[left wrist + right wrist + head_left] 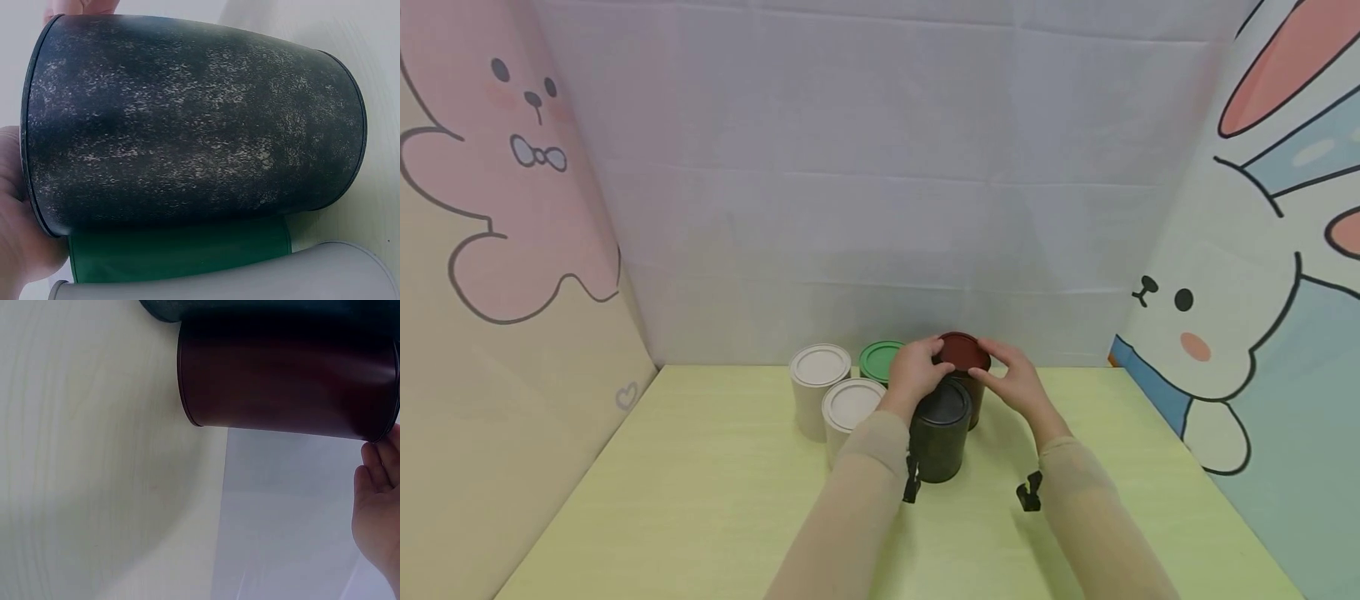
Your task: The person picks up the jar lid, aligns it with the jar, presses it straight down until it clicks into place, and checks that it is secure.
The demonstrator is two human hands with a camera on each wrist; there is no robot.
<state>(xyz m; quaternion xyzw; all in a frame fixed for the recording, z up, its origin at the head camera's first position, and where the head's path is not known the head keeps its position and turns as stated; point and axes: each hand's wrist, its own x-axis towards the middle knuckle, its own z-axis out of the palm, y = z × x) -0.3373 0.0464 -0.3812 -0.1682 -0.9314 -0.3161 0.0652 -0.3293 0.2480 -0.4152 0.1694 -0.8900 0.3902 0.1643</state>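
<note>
A dark red can (963,353) stands at the back right of a group of cans, its lid between the two hands. My left hand (916,372) reaches over the black can, holding the left side of the red can's rim with thumb and fingers. My right hand (1021,387) holds the right side of that rim. In the right wrist view, its fingers (379,464) touch the edge of the can. The black can (194,125), mottled with pale specks, stands in front of the red one. It hides the left hand's contact in the left wrist view.
Left of the hands are a green can (880,360) and two white cans, one farther back (820,392) and one nearer (852,404). The yellow-green table (700,500) ends at a pale back curtain (880,208), with cartoon-printed side panels. A black clip (1030,492) hangs by the right wrist.
</note>
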